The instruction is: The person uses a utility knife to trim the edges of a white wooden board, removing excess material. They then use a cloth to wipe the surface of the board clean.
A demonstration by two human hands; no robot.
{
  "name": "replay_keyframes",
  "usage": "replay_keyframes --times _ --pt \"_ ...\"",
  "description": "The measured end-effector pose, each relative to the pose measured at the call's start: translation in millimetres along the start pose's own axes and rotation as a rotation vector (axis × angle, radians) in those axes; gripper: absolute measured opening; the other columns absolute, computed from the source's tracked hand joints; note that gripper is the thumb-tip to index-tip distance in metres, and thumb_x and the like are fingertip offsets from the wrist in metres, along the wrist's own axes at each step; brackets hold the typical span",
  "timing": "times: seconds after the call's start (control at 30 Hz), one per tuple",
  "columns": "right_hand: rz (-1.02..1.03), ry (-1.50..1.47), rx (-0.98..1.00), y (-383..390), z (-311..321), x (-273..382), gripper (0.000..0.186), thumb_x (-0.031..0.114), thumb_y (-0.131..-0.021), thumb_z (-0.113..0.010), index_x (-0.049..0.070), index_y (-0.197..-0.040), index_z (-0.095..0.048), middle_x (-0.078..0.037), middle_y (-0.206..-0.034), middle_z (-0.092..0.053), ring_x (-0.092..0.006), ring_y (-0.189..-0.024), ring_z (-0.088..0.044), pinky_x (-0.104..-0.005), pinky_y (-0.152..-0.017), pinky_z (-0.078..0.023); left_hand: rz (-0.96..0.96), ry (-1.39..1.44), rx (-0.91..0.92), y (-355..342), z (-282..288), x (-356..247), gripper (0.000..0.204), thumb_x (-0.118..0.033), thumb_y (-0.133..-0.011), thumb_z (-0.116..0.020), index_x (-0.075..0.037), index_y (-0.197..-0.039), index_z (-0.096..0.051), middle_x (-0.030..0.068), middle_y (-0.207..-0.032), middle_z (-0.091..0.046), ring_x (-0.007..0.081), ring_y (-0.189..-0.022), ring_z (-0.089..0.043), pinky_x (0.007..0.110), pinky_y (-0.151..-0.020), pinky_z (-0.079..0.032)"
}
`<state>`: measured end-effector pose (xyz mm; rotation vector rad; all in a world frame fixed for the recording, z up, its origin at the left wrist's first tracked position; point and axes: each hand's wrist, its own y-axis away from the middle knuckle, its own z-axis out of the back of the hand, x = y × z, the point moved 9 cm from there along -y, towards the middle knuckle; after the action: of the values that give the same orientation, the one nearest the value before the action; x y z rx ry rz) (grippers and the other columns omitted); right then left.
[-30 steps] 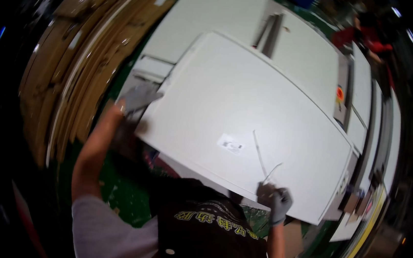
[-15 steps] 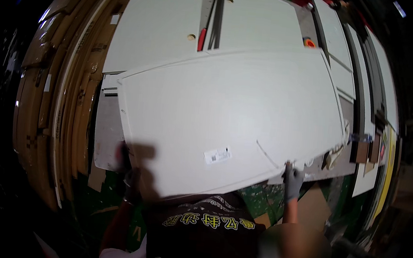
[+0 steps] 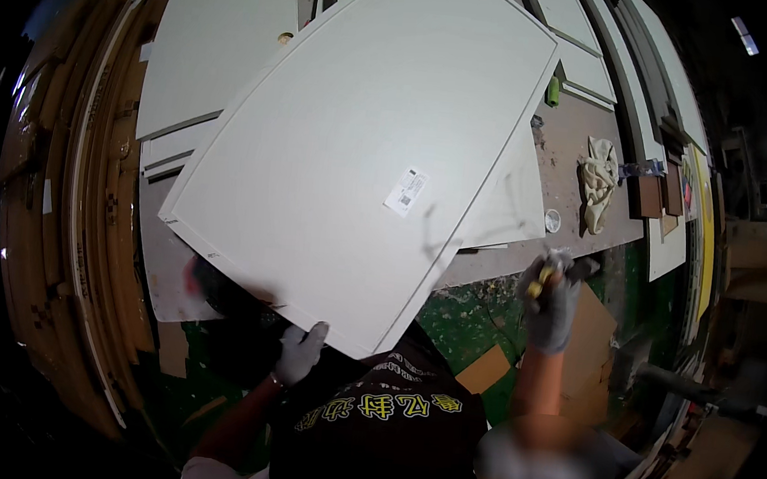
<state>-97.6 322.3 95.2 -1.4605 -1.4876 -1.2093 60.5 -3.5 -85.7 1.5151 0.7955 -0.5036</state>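
A large white panel [image 3: 337, 144] lies slanted across the work table, a printed label [image 3: 406, 192] on its face. My left hand [image 3: 301, 353], in a grey glove, grips the panel's near edge, thumb on top and fingers hidden underneath. To the right of the panel, apart from it, my gloved right hand [image 3: 549, 309] is closed around a small hand tool [image 3: 540, 282] with a yellow part. Blur and the fingers hide the tool's exact kind. Thin curled strips, blurred, show along the panel's right edge.
A crumpled cream cloth [image 3: 599, 185], a small white round item [image 3: 552, 220] and a green object [image 3: 553, 91] rest on the table [image 3: 579, 138]. Tall brown cardboard packs [image 3: 46, 237] line the left side. Cardboard scraps [image 3: 484, 369] lie on the green floor.
The panel has turned counterclockwise, its right end swinging away from me. My left hand has shifted right along the near edge. My right hand is now clear of the panel, a small tool showing in it.
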Motion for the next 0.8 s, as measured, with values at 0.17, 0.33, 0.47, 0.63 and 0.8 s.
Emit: replay_keyframes --times 0.17,0.33,0.47,0.63,0.8 --pt "-0.570 0.303 0.599 66.1 -38.1 -63.7 0.032 0.025 -0.076 -0.075 0.003 -0.094 -0.061 -0.005 -0.074 -0.061 -0.0091 -0.058 -0.055 -0.0206 -0.046 -0.041 -0.318 -0.231 0.492 11.4 -90.1 -5.1 0.026 -0.022 -0.095 -0.057 -0.002 -0.080 -0.063 0.0015 -0.068 -0.060 0.0070 -0.061 -0.051 0.025 -0.055 -0.042" --pt "-0.566 0.226 0.932 130.4 -52.8 -115.2 0.028 0.014 -0.092 -0.063 0.000 -0.116 -0.060 -0.003 -0.088 -0.064 -0.0042 -0.073 -0.056 -0.0178 -0.059 -0.044 -0.859 -0.109 0.406 55.0 -78.5 -56.2 0.007 -0.001 -0.085 -0.048 -0.003 -0.085 -0.055 0.0109 -0.091 -0.056 0.0218 -0.085 -0.058 0.033 -0.078 -0.049" --pt "-0.562 0.070 1.055 155.6 -74.7 -107.2 0.018 0.018 -0.096 -0.057 0.004 -0.107 -0.057 0.003 -0.075 -0.049 -0.0015 -0.054 -0.043 -0.0181 -0.048 -0.036 -0.798 -0.441 0.486 85.7 -131.5 -67.7 0.034 -0.010 -0.075 -0.064 -0.001 -0.107 -0.058 0.0123 -0.096 -0.059 0.0242 -0.092 -0.059 0.035 -0.082 -0.047" --pt "-0.743 -0.056 1.142 165.6 -52.8 -110.3 0.038 0.022 -0.098 -0.052 0.003 -0.131 -0.047 -0.001 -0.090 -0.061 -0.0029 -0.053 -0.044 -0.0191 -0.045 -0.038 -0.484 -0.381 0.486 91.9 -148.9 -59.8 0.013 -0.006 -0.078 -0.061 -0.002 -0.090 -0.062 0.0076 -0.082 -0.056 0.0180 -0.074 -0.056 0.031 -0.066 -0.046" --pt "-0.546 0.331 1.021 116.4 -43.6 -83.5 0.033 0.027 -0.097 -0.051 0.010 -0.124 -0.058 -0.001 -0.109 -0.068 -0.0068 -0.058 -0.054 -0.0185 -0.051 -0.048 -0.678 -0.648 0.262 78.9 -129.7 -71.7 0.009 -0.005 -0.082 -0.065 -0.001 -0.079 -0.057 0.0076 -0.076 -0.055 0.0173 -0.066 -0.054 0.032 -0.059 -0.045"
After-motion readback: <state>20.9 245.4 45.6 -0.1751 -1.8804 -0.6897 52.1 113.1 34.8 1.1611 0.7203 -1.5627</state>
